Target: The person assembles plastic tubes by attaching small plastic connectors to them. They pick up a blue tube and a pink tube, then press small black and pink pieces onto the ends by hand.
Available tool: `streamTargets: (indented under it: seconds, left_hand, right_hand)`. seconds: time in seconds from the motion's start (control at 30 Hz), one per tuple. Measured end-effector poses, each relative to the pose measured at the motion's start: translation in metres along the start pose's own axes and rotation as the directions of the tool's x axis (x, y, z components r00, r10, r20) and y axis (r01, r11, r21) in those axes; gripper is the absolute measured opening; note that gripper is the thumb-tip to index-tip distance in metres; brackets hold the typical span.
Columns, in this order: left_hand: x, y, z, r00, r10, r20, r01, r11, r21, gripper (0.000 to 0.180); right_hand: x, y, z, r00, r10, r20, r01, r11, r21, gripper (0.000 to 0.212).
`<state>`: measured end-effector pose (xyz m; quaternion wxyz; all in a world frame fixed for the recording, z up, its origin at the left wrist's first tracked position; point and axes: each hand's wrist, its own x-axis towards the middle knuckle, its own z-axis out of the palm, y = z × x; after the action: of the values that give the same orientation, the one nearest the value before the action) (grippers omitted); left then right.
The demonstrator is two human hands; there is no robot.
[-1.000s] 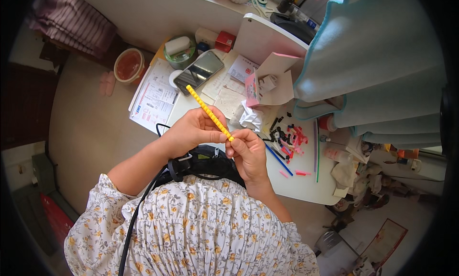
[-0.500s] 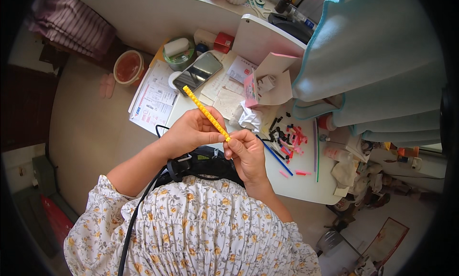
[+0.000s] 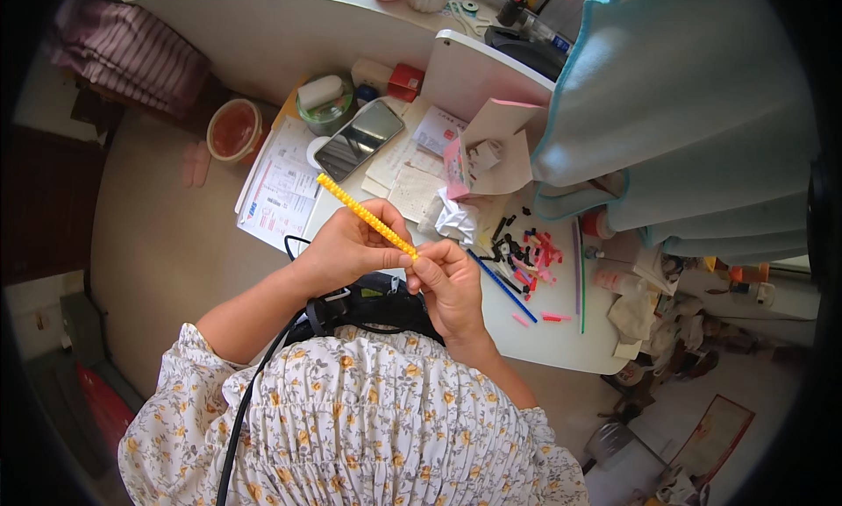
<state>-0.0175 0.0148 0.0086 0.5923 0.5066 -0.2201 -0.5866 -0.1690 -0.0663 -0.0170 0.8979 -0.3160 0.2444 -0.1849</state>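
yellow stick (image 3: 358,210), one, slender, knobbly along its length; held up at a slant in front of the body, its far end pointing forward and to the left, its near end between the fingertips of both hands.

left hand (image 3: 351,246): grasping the yellow stick, thumb at its lower part, fingers curled behind it.

right hand (image 3: 451,282): pinching the near end of the same stick between thumb and finger; its fingertips close against those of the left.

white table (image 3: 574,352), beneath and beyond the hands, bearing:
- blue stick (image 3: 503,288), one, lying just beside the right hand.
- small pieces (image 3: 530,262), a loose heap, black, pink and red.
- green stick (image 3: 582,295) and purple stick (image 3: 576,252), lying side by side, right of the heap.
- crumpled white tissue (image 3: 456,218), ahead of the right hand.
- pink-and-white box (image 3: 509,168), flaps raised, beyond the tissue.
- phone (image 3: 358,140), dark-screened, beyond the stick's far end.
- printed papers (image 3: 282,186), at the left.

black bag (image 3: 373,302), at the waist, below the hands.
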Motion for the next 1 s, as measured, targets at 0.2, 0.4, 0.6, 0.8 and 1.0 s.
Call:
streamTargets:
  seconds: [0.2,0.4,0.6,0.8,1.0]
  left_hand:
    - [-0.0004,-0.0011,0.0000,1.000,0.005,-0.005,-0.005,1.000,0.022,0.023]
    - [-0.0005,0.0035,0.0006,0.999,-0.035,0.009,0.036,0.997,-0.070,0.020]
    - [0.0009,0.0031,-0.0040,0.993,-0.107,0.050,0.111,0.989,-0.095,0.018]
    - [0.0021,0.0033,-0.0044,0.992,-0.118,0.053,0.123,0.987,-0.102,0.019]
    - [0.0026,0.0047,-0.0020,0.991,-0.126,0.039,0.130,0.985,-0.116,0.020]
  right_hand:
    - [-0.0014,0.0019,0.0019,0.998,-0.061,0.001,0.061,0.998,-0.025,0.009]
    - [-0.0006,0.0000,-0.0026,0.998,0.056,0.013,-0.057,0.991,0.119,0.010]
    - [0.0002,-0.0002,-0.0036,0.998,0.064,0.018,-0.065,0.994,0.086,0.012]
    - [0.0007,-0.0020,-0.0052,0.996,0.080,0.029,-0.083,0.990,0.116,0.012]
    - [0.0006,-0.0023,-0.0052,0.998,0.070,0.005,-0.070,0.996,0.057,0.011]
